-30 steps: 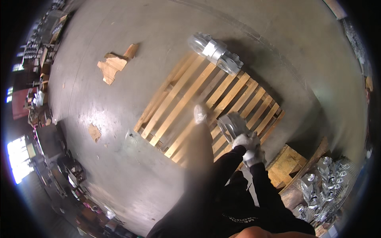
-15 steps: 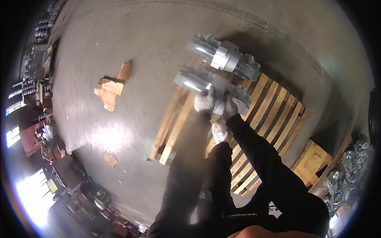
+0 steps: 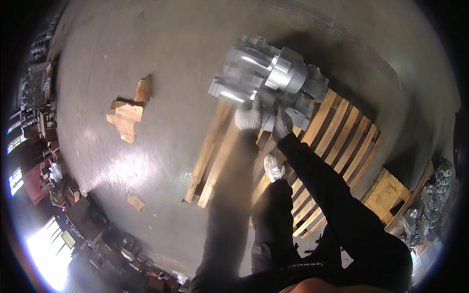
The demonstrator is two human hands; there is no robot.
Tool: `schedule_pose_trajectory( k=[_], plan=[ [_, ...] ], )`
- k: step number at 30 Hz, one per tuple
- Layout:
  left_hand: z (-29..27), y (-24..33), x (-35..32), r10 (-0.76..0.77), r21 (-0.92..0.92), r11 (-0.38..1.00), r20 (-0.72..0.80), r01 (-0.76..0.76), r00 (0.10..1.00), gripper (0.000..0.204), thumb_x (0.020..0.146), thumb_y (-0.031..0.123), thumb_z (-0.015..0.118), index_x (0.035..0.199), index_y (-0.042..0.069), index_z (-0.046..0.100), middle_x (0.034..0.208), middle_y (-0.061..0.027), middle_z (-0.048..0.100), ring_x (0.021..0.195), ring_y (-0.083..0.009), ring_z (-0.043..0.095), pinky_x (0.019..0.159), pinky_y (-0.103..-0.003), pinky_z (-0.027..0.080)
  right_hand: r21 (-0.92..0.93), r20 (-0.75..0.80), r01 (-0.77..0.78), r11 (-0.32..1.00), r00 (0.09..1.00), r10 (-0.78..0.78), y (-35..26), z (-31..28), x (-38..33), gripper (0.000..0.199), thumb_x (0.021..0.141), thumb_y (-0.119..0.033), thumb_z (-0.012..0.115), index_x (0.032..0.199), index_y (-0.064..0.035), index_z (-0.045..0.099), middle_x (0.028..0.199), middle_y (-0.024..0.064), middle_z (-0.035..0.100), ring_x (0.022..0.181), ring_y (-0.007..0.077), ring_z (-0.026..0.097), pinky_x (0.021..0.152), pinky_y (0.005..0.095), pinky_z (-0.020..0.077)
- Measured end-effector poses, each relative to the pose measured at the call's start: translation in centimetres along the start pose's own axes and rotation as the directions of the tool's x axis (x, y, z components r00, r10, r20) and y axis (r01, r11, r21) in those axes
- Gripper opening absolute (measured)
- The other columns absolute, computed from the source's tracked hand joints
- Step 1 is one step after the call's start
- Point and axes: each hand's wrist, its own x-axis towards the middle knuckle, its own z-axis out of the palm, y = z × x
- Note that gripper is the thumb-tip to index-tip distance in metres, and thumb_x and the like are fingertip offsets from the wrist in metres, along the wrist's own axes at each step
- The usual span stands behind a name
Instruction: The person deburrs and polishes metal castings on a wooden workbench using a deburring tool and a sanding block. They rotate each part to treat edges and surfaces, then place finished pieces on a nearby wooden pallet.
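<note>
My left hand (image 3: 249,116), in a pale knit glove, grips the near side of a silver metal casting (image 3: 233,84) with toothed, wheel-like ends. On the casting's right half, my right hand (image 3: 282,125), gloved too, holds the same piece. Its fingertips are partly hidden behind the metal. Right beyond it lies a second silver casting (image 3: 287,74) of the same shape, at the far end of a wooden pallet (image 3: 337,134). In this view the two castings overlap; whether they touch I cannot tell. The held casting is slightly blurred.
My shoe (image 3: 274,167) stands among the pallet slats. Torn cardboard (image 3: 126,119) lies on the grey floor (image 3: 161,58) to the left, with a smaller scrap (image 3: 136,202) nearer. At right are a wooden crate (image 3: 383,193) and heaped metal parts (image 3: 430,200). Cluttered benches line the left.
Both hands have moved the held casting forward, away from me, and the gap between it and the far casting has closed in this view. My view has shifted slightly.
</note>
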Motion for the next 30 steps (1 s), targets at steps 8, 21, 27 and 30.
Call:
schedule_pose_trajectory(
  k=[8,21,27,30],
  plan=[
    [-0.5,0.1,-0.3,0.026,0.043,0.999,0.005,-0.027,1.0,0.044,0.094,0.048,0.064,0.095,0.008,0.082,0.085,-0.0175,0.077,0.087,-0.0357,0.076,0.081,-0.043,0.058,0.104,0.061,0.28,0.954,0.956,-0.287,1.8,0.7,-2.6,0.074,0.098,-0.062,0.067,0.134,0.0037,0.067,0.108,0.0041,0.066,0.091,0.016,0.055,0.084,0.0315,0.0478],
    [0.9,-0.2,-0.4,0.154,0.19,0.976,-0.284,-0.102,0.946,0.04,0.094,0.042,0.066,0.091,0.005,0.08,0.078,-0.0152,0.076,0.073,-0.0328,0.075,0.071,-0.041,0.059,0.362,0.274,0.427,0.829,0.801,-0.532,4.0,-0.2,-0.2,0.057,0.109,-0.045,0.059,0.13,0.0068,0.068,0.114,0.0035,0.07,0.098,0.0155,0.061,0.09,0.0256,0.0483],
    [1.8,-3.0,1.1,0.236,0.139,0.962,-0.003,-0.234,0.972,0.038,0.097,0.034,0.068,0.1,-0.002,0.08,0.079,-0.0118,0.077,0.071,-0.0224,0.071,0.07,-0.036,0.055,-0.035,-0.076,0.355,0.934,0.931,-0.356,3.3,1.3,-1.3,0.039,0.11,-0.023,0.058,0.136,0.006,0.061,0.113,0.0044,0.065,0.102,0.0158,0.06,0.094,0.0268,0.0484],
    [0.6,-2.3,2.0,0.077,0.062,0.995,0.053,-0.08,0.996,0.039,0.102,0.034,0.064,0.106,-0.003,0.079,0.085,-0.0104,0.077,0.078,-0.0198,0.069,0.077,-0.037,0.055,-0.065,0.011,0.273,0.96,0.962,-0.273,2.5,0.5,-0.3,0.037,0.11,-0.024,0.058,0.132,0.0051,0.062,0.114,0.0073,0.066,0.105,0.0201,0.063,0.097,0.0318,0.0516]
  ],
)
